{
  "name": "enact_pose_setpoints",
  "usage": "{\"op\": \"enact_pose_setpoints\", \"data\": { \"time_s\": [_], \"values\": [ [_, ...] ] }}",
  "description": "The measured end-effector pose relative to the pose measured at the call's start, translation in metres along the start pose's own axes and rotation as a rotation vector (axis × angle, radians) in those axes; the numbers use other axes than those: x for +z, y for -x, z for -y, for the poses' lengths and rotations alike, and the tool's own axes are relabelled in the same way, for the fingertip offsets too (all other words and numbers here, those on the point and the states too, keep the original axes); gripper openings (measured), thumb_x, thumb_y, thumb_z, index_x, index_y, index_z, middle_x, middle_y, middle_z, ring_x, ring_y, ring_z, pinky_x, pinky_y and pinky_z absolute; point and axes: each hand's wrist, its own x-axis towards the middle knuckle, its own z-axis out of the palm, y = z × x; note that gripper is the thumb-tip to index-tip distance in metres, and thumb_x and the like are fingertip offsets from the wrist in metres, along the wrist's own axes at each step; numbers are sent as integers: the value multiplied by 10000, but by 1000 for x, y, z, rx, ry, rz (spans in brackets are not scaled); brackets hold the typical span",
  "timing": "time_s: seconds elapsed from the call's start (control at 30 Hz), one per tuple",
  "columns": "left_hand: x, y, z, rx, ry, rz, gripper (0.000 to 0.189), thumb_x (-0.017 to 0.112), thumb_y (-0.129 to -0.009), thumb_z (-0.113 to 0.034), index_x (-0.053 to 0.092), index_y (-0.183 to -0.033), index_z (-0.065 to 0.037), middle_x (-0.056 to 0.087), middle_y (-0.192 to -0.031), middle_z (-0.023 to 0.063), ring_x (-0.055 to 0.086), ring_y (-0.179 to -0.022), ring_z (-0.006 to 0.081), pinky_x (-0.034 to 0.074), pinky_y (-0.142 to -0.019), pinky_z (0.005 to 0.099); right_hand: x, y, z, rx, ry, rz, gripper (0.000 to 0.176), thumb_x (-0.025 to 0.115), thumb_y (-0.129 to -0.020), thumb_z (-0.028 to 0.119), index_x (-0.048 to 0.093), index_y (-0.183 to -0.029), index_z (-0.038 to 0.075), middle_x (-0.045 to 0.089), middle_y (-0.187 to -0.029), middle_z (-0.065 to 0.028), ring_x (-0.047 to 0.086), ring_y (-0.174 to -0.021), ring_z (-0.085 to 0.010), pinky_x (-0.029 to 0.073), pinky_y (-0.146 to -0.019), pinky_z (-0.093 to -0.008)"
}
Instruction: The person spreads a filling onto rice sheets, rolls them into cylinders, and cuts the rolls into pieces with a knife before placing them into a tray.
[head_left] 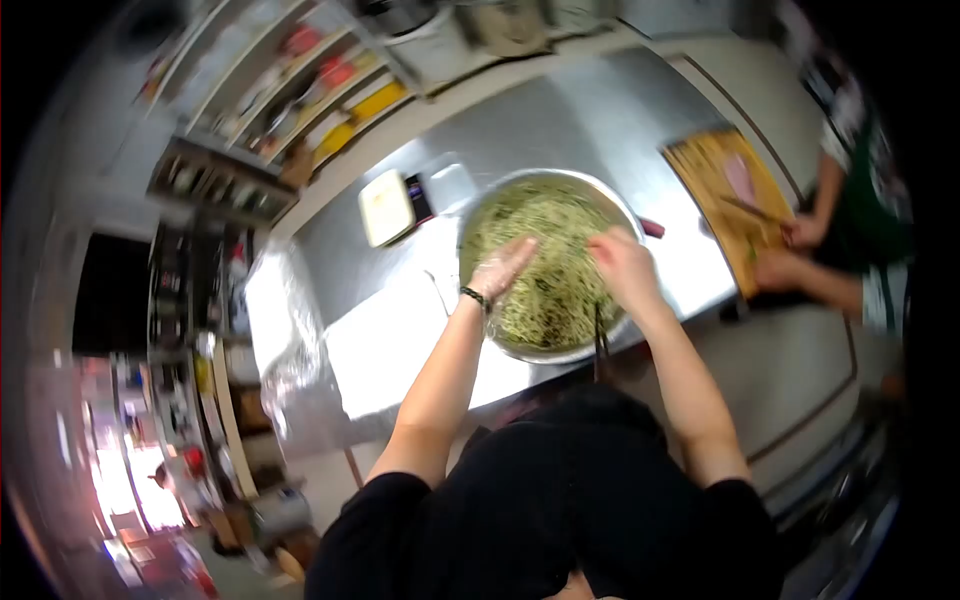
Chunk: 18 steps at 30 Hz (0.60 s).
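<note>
A large steel bowl [470, 215] full of pale green shredded vegetable [553, 250] stands on the metal table before me. Darker bits lie at the near side of the shreds. My left hand [505, 268], in a clear plastic glove with a dark bracelet at the wrist, reaches over the bowl's left side with fingers stretched out. Over the right side is my right hand [620, 262], its fingers curled together; what they hold, if anything, is too blurred to make out. Dark thin utensil handles [600, 330] lean on the near right rim.
Left of the bowl, a pale-filled tray [387, 207] rests by a dark scale [418, 198]. A clear plastic bag [285, 310] lies at the table's left end. At right, a co-worker's hands [790, 245] hold a knife [750, 208] over a wooden cutting board [715, 175]. Shelves [290, 90] stand behind.
</note>
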Motion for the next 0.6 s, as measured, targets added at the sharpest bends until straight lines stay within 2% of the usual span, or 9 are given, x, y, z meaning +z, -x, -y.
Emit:
{"op": "enact_pose_setpoints", "data": {
  "time_s": [0.07,0.13,0.17,0.23,0.3,0.4,0.43,0.5,0.6],
  "values": [
    [40,-42,8,466,-15,-94,608,438,-903,-524,371,-1402,-182,347,-1451,102,385,-1296,290,307,-1073,388,-12,-5,-52,-131,58,-157,273,620,-754,27,612,-1015,107,601,-1044,-120,616,-905,-308,486,-771,-399],
    [51,-41,-66,-96,-486,198,714,552,-785,-597,454,-1346,-166,402,-1404,145,362,-1302,313,298,-1075,420,-45,-34,-91,-33,452,682,435,669,-719,36,591,-1145,72,331,-1403,-205,556,-1025,-387,460,-886,-430],
    [62,-59,-76,414,-906,-82,743,530,-775,-643,468,-1336,-160,419,-1390,148,343,-1312,311,282,-1082,405,-70,-70,-91,-387,544,513,292,656,-761,121,643,-1042,45,476,-1283,-217,587,-950,-375,466,-836,-437],
    [112,-93,-77,519,41,-295,785,438,-809,-692,383,-1387,-164,375,-1407,178,317,-1317,343,234,-1100,412,-117,-96,-28,212,753,258,324,546,-875,318,675,-825,26,657,-917,-170,619,-781,-325,463,-727,-420],
    [104,-61,-48,547,533,-326,781,438,-813,-688,382,-1386,-160,379,-1408,166,319,-1318,336,241,-1093,433,-137,-81,-47,-272,580,113,401,526,-882,120,486,-1260,-9,619,-911,-225,592,-785,-346,451,-729,-425],
    [102,-14,2,907,1852,111,771,439,-825,-678,379,-1385,-150,389,-1409,127,328,-1321,316,263,-1071,497,-83,-1,2,-566,753,202,582,514,-889,117,272,-1411,31,569,-1089,-219,569,-922,-350,434,-809,-403],
    [86,-7,30,889,1904,63,771,439,-825,-678,379,-1385,-150,389,-1409,127,328,-1321,316,263,-1071,497,-59,3,-22,-815,889,207,594,503,-897,137,246,-1423,38,549,-1151,-215,561,-976,-345,432,-834,-389],
    [86,62,106,1367,2127,263,747,491,-817,-652,418,-1340,-124,392,-1401,128,346,-1311,295,285,-1048,526,-29,46,-45,-590,1186,500,629,484,-914,265,242,-1390,-68,266,-1425,-271,302,-1303,-380,234,-1087,-372],
    [109,187,224,1184,2377,-304,714,535,-807,-621,452,-1290,-101,404,-1373,177,356,-1291,334,300,-1043,515,29,106,-32,-398,1568,411,560,434,-941,323,347,-1343,-57,430,-1327,-253,448,-1202,-354,353,-1009,-352]
  ]
}}
